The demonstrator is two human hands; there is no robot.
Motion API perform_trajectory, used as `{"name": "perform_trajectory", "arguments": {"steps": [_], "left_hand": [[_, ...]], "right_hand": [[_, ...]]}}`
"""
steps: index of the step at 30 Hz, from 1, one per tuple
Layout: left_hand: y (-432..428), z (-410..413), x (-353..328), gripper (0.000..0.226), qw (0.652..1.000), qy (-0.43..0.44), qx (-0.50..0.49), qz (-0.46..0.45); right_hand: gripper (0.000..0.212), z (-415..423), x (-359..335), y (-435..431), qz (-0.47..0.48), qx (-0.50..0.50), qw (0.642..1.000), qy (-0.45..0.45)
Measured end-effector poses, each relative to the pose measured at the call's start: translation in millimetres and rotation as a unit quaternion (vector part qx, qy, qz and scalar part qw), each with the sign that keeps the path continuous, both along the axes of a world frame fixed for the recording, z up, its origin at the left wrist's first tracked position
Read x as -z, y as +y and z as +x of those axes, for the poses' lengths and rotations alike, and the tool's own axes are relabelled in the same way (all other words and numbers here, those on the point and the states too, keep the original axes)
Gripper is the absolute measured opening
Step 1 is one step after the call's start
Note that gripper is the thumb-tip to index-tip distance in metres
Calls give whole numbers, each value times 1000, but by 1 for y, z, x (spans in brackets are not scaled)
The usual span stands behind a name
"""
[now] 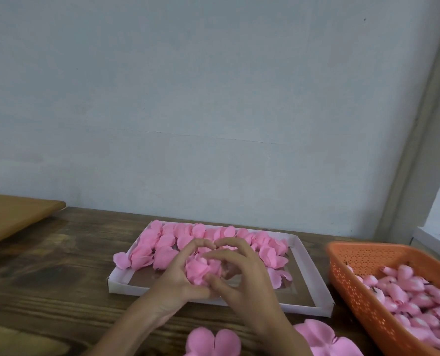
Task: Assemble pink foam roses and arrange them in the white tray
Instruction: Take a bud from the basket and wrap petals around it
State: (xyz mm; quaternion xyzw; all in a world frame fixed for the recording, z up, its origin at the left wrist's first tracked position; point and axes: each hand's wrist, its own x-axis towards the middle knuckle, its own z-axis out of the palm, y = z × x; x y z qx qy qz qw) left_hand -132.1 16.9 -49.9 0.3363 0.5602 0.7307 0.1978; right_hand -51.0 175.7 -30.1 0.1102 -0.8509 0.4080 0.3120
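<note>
Roses [162, 244]: matt pink foam. Tray [303, 255]: smooth white card. Basket [352, 268]: perforated orange plastic. Desk [59, 265]: dark, grained wood.

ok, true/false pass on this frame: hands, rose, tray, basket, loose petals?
1. The left hand and right hand both hold one rose over the tray. True.
2. The basket sits left of the tray. False: it sits to its right.
3. The tray is full. False: roses fill its far part; the near part is bare.
4. The basket is empty. False: pink buds lie in it.
5. Loose petals lie on the table near the person. True.
</note>
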Motion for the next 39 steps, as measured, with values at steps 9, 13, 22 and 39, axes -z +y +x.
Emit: {"name": "perform_trajectory", "arguments": {"steps": [9, 13, 22, 39], "left_hand": [[5, 0, -3, 57, 989, 104, -76, -69], [7, -2, 0, 56, 985, 103, -113, -84], [11, 6, -4, 40, 990, 89, -101, -37], [17, 22, -19, 46, 964, -184, -115, 156]], "right_hand": [[29, 4, -4, 2, 124, 30, 992, 12], [30, 7, -8, -3, 157, 39, 986, 31], [20, 9, -6, -9, 68, 12, 997, 34], [24, 2, 15, -48, -234, -29, 969, -71]]}}
